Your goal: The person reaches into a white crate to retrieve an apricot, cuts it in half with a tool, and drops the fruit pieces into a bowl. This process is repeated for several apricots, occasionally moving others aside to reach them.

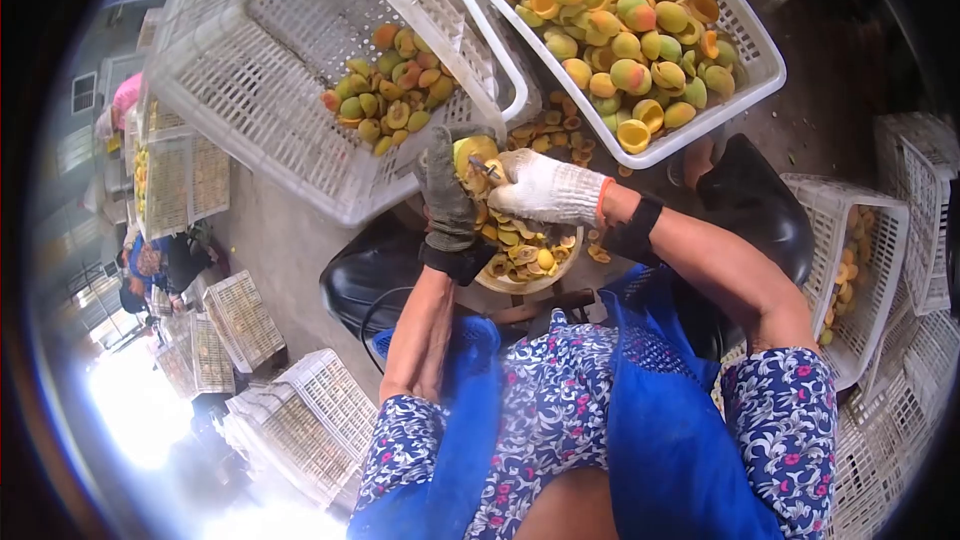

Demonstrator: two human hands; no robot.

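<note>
My left hand [447,185], in a dark, stained glove, is closed around a yellow peach [472,156]. My right hand [545,187], in a white knitted glove with an orange cuff, grips a small metal tool [487,171] pressed against the fruit's cut side. Much of the tool is hidden by the glove. Right below both hands stands a round tub [522,287], filled with yellow peach scraps [518,252]. More scraps [560,137] lie beyond the hands, between the two large crates.
A white crate [765,90] full of peach halves stands at the front right. Tilted at the front left, another crate [345,205] holds a smaller heap of peaches [390,90]. Crates [845,350] flank me on the right, and more [310,410] stand at left near other people [150,260].
</note>
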